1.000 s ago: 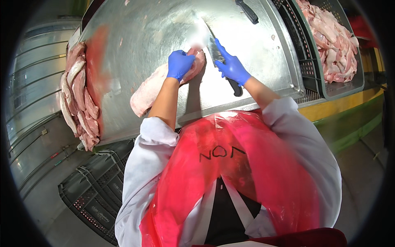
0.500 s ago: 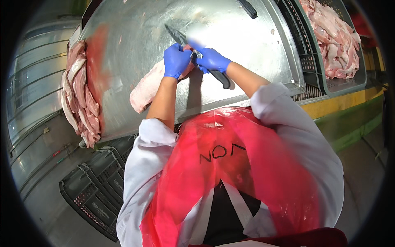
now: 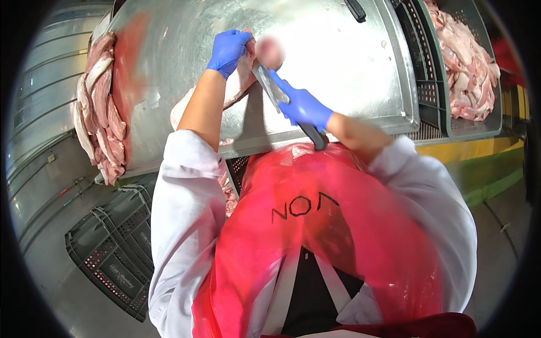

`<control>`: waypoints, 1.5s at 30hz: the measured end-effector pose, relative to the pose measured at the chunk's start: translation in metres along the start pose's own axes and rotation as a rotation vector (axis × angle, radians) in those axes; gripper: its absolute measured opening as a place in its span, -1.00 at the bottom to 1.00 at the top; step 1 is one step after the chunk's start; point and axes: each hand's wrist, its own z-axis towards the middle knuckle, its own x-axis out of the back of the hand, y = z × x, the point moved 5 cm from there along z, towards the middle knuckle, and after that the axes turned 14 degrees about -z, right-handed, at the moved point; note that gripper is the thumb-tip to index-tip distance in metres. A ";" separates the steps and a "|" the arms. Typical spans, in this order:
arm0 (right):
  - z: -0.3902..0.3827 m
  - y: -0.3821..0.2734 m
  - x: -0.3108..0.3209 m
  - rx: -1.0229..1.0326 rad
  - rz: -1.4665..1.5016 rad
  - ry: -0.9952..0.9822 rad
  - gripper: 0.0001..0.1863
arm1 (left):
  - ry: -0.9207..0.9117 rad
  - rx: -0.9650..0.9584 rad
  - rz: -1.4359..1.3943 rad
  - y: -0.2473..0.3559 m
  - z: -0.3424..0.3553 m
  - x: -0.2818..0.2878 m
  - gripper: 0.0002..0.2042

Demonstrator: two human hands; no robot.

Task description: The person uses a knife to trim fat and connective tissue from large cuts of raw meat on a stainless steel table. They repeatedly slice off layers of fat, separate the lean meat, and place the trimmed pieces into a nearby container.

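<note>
My left hand point(image 3: 229, 52), in a blue glove, is closed on the upper end of a long pale piece of meat point(image 3: 238, 85) on the metal table point(image 3: 338, 84). Part of that piece is hidden behind my left forearm. My right hand point(image 3: 305, 107), also gloved in blue, grips a knife point(image 3: 269, 84) by its black handle. The blade slants up and left, its tip at the right side of the meat beside my left hand. Just right of the left fingers is a blurred pinkish round patch that I cannot make out.
Meat strips point(image 3: 102, 107) lie piled along the table's left edge. To the right stands a grey crate point(image 3: 479, 130) of pale trimmings point(image 3: 465, 67). Another black handle point(image 3: 355, 10) lies at the far edge. Dark crates point(image 3: 112, 259) stand low on the left.
My hands have moved apart: the left up and left with the meat's end, the right down and right with the knife. The blade has come back toward me.
</note>
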 end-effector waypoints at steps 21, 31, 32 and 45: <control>0.030 0.011 -0.014 0.177 -0.198 -0.067 -0.18 | -0.104 0.037 -0.937 0.031 -0.022 0.050 -0.92; 0.058 0.004 -0.046 0.281 -0.271 -0.060 -0.13 | -0.112 -0.039 -1.101 0.054 -0.038 0.072 -0.92; 0.071 -0.012 -0.044 0.176 -0.285 -0.077 -0.13 | -0.106 -0.023 -1.124 0.056 -0.042 0.070 -0.91; 0.145 -0.058 -0.043 -0.001 -0.366 -0.190 -0.21 | -0.502 0.154 -1.382 0.106 -0.053 0.066 -0.91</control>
